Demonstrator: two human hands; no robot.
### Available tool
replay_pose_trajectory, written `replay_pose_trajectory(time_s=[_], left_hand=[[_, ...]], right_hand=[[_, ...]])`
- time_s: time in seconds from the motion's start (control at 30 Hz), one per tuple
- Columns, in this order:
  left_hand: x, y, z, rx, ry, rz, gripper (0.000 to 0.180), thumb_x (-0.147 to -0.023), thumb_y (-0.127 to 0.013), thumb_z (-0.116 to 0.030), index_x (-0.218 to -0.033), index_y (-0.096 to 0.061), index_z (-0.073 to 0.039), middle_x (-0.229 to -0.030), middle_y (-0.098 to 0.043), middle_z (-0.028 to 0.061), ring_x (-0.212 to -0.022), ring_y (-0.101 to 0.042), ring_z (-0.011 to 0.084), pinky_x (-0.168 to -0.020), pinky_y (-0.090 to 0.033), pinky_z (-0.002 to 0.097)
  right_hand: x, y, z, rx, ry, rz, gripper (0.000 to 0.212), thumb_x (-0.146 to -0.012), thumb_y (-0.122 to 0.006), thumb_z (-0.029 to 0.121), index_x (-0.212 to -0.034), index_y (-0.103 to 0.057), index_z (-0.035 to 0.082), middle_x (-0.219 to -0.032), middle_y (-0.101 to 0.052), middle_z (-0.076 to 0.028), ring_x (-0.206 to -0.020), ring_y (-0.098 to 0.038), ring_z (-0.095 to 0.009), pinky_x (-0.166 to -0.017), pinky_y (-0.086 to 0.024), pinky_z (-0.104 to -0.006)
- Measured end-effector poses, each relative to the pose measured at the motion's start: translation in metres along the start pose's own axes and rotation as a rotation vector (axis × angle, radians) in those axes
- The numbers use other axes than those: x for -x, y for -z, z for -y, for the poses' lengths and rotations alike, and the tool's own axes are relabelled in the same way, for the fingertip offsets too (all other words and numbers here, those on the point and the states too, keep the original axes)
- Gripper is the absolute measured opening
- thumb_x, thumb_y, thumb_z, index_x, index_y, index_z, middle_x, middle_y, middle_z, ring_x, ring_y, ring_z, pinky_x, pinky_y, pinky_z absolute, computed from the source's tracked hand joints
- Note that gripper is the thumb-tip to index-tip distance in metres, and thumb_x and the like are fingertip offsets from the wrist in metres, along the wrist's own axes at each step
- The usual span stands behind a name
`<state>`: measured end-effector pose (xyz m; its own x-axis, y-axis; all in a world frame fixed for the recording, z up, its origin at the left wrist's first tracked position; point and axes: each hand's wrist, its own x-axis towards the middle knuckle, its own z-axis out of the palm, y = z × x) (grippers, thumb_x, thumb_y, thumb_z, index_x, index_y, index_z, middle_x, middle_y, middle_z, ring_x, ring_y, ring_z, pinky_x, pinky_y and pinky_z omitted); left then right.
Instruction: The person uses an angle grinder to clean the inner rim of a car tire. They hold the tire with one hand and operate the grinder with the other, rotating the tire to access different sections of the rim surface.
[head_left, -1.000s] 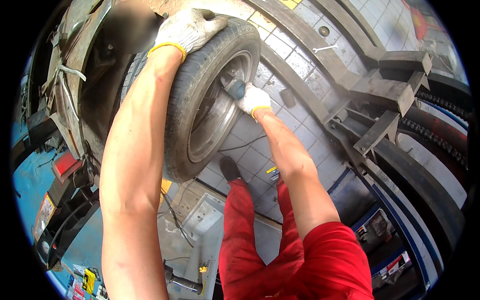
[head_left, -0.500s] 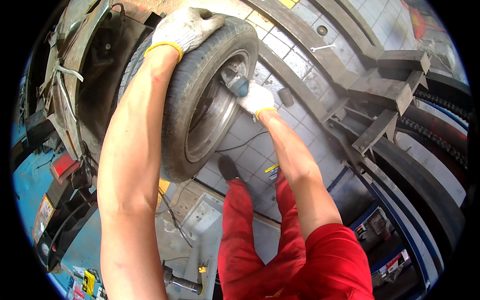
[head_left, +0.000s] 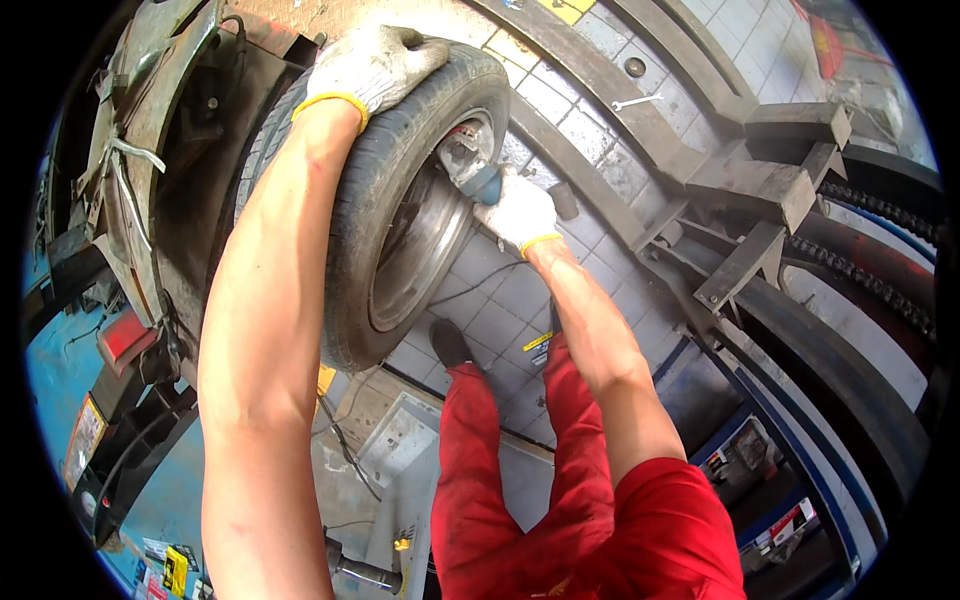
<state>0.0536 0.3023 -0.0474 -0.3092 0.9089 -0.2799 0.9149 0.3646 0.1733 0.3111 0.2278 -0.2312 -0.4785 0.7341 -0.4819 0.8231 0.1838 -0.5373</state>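
Note:
A worn black tire point(head_left: 352, 225) on a dull metal rim point(head_left: 398, 302) stands upright, its open face turned to the right. My left hand point(head_left: 378, 68), in a white knit glove with a yellow cuff, grips the top of the tread. In the matching glove, my right hand point(head_left: 524, 208) is closed around the blue body of an angle grinder point(head_left: 465, 165). The grinder's metal head reaches inside the upper part of the rim. Its working face is hidden, so I cannot tell whether it touches the metal.
A steel lift frame point(head_left: 765, 190) with chains fills the right side. On the tiled floor beyond lie a wrench point(head_left: 637, 102) and a small dark cylinder point(head_left: 564, 201). A thin cord point(head_left: 480, 287) crosses the tiles. Greasy machinery point(head_left: 185, 160) stands left of the tire.
My right hand and the grinder have shifted slightly within the rim's upper part, the wrist now a little lower. My left hand stays on the tread. The whole view has moved a little.

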Motion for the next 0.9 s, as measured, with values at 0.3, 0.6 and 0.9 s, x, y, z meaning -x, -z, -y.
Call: replay_pose_trajectory(time_s=[0.3, 0.6, 0.9], left_hand=[[0.005, 0.008, -0.008, 0.017, 0.012, 0.012, 0.069, -0.093, -0.058, -0.067, -0.136, -0.077, -0.017, -0.130, -0.076, 0.0193, -0.124, -0.071, 0.0373, -0.112, -0.052, 0.0462], [0.005, 0.005, -0.012, 0.040, -0.016, 0.039, 0.069, -0.093, -0.057, -0.066, -0.135, -0.077, -0.015, -0.130, -0.076, 0.0202, -0.123, -0.071, 0.0391, -0.111, -0.051, 0.0468], [0.019, 0.017, -0.015, 0.077, 0.051, -0.019, 0.061, -0.088, -0.064, -0.054, -0.126, -0.080, -0.009, -0.121, -0.077, 0.0242, -0.117, -0.074, 0.0388, -0.106, -0.054, 0.0464]], right_hand=[[-0.009, -0.017, -0.014, -0.014, -0.089, 0.151, 0.072, -0.085, -0.072, 0.042, -0.141, -0.060, -0.002, -0.118, -0.077, -0.024, -0.113, -0.074, -0.041, -0.097, -0.057, -0.0479], [-0.036, -0.027, 0.017, 0.006, -0.014, 0.140, 0.065, -0.084, -0.073, 0.036, -0.134, -0.063, -0.005, -0.115, -0.077, -0.025, -0.110, -0.075, -0.041, -0.096, -0.059, -0.0489], [-0.050, -0.056, 0.043, 0.034, 0.105, 0.066, 0.054, -0.089, -0.067, 0.034, -0.130, -0.064, -0.002, -0.112, -0.077, -0.029, -0.105, -0.076, -0.044, -0.093, -0.059, -0.0527]])
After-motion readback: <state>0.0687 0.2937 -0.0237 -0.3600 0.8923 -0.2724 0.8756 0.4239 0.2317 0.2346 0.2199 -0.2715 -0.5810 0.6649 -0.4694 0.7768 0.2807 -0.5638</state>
